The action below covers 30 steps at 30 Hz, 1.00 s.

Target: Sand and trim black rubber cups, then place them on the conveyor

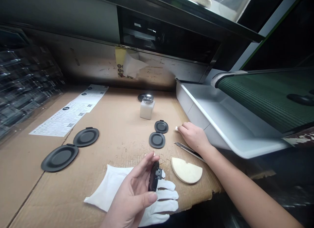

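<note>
My left hand (pixel 133 192) is closed round a small black compact case (pixel 153 176), held on edge with its hinge toward the right. Beneath that hand a white glove (pixel 163 206) lies flat on the cardboard. My right hand (pixel 192 134) rests near the white bin, its fingertips pinching a small white piece (pixel 176 128) whose kind I cannot make out. Just below it is a utility knife (pixel 187 149), partly covered by my forearm. A cream half-round sponge (pixel 186 170) sits nearer me. Between the hands and the bottle lie two joined black oval pieces (pixel 157 140).
A white bottle with a metal top (pixel 146 107) stands farther back. Larger black oval pieces (pixel 59 157) and printed label sheets (pixel 73 112) lie at left, beside stacked clear trays (pixel 24 80). On the right are a white bin (pixel 196 105) and a green conveyor belt (pixel 265 94).
</note>
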Available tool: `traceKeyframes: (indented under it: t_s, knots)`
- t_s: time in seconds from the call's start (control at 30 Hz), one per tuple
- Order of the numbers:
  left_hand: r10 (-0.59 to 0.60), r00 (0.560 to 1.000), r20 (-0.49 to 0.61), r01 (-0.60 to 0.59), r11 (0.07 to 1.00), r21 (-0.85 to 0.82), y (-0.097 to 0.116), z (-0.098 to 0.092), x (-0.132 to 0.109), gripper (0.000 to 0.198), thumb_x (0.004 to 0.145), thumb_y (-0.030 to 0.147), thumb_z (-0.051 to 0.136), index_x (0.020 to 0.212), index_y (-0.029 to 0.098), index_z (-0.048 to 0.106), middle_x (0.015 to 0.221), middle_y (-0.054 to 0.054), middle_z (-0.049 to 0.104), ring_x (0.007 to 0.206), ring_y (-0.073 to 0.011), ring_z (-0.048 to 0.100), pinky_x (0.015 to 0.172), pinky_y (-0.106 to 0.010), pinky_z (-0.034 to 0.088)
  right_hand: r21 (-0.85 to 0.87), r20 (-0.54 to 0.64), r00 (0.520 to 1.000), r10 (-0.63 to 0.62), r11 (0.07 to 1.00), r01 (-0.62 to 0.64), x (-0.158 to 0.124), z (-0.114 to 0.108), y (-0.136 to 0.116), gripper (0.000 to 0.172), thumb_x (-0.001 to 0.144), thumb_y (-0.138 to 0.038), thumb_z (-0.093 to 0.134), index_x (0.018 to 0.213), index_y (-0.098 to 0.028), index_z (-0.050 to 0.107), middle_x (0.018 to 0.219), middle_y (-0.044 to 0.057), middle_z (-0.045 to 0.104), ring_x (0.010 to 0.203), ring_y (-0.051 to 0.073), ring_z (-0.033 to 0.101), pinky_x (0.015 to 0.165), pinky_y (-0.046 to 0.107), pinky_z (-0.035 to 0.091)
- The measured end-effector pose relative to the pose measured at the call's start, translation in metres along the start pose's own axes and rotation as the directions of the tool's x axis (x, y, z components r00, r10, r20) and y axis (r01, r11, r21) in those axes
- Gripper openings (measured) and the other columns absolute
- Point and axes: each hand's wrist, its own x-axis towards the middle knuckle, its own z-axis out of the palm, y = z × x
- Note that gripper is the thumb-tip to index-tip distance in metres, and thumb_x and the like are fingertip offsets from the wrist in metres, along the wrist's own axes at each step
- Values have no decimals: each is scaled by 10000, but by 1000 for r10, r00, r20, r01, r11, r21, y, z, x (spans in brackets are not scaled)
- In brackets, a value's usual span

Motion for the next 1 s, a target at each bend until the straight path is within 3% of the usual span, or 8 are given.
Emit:
traceKeyframes:
  t_s: [0.1,0.2,0.33,0.47,0.6,0.8,0.9,1.0]
  knots:
    - [11,998,-54,-7,997,77,-2,3,-1,627,549,176,780,1137,297,599,1266,-43,571,1256,-220,394,991,-256,369,60,54,998,29,998,-32,1,-6,-5,161,894,-189,427,928,-179,584,861,40,597,806,154,484,636,258,313]
    - [61,994,-92,-38,971,235,-5,6,-1,611,544,158,776,1114,308,614,1257,-29,578,1254,-228,395,1030,-292,326,119,109,994,24,992,-37,-5,-31,-14,196,904,-217,407,997,-192,577,1025,49,588,920,161,492,760,268,348]
    - [136,986,-93,-82,893,443,-7,11,-3,544,576,168,744,1079,340,629,1275,8,557,1262,-216,384,1046,-296,302,151,232,972,35,986,-71,-28,-60,-26,195,884,-235,438,795,-203,608,841,16,613,769,140,541,646,246,380]
    - [248,967,-62,-135,701,700,-6,15,-7,466,659,201,674,1084,382,610,1261,43,552,1246,-202,399,1072,-331,258,89,321,933,165,975,-204,-49,-60,-24,97,820,-225,542,790,-160,608,778,53,609,734,196,569,579,278,382]
    - [305,952,-37,-154,577,802,0,10,-6,455,706,242,637,1129,397,568,1273,50,532,1222,-194,425,1058,-336,286,87,354,911,214,962,-260,-54,-52,-21,66,807,-215,559,833,-172,601,853,51,616,793,206,578,600,280,398]
    - [336,923,-186,-111,697,708,5,8,-5,406,676,236,666,1069,329,625,1243,15,553,1222,-226,426,1040,-325,310,208,309,921,238,928,-309,-53,-61,-25,88,865,-232,460,891,-204,539,803,7,592,696,154,561,539,258,388]
    - [311,920,-239,-94,767,634,4,10,-5,411,653,219,685,1048,325,636,1236,9,561,1226,-243,420,1059,-347,275,434,144,984,107,887,-160,-54,-81,-30,170,889,-221,401,1007,-210,523,890,28,576,768,146,543,604,253,417]
    - [294,923,-247,-80,777,624,3,8,-5,425,650,230,693,1061,315,630,1247,-3,554,1216,-263,428,1070,-373,252,454,30,999,-43,891,24,-53,-103,-37,242,873,-173,400,1061,-207,549,883,44,573,753,153,519,596,261,404]
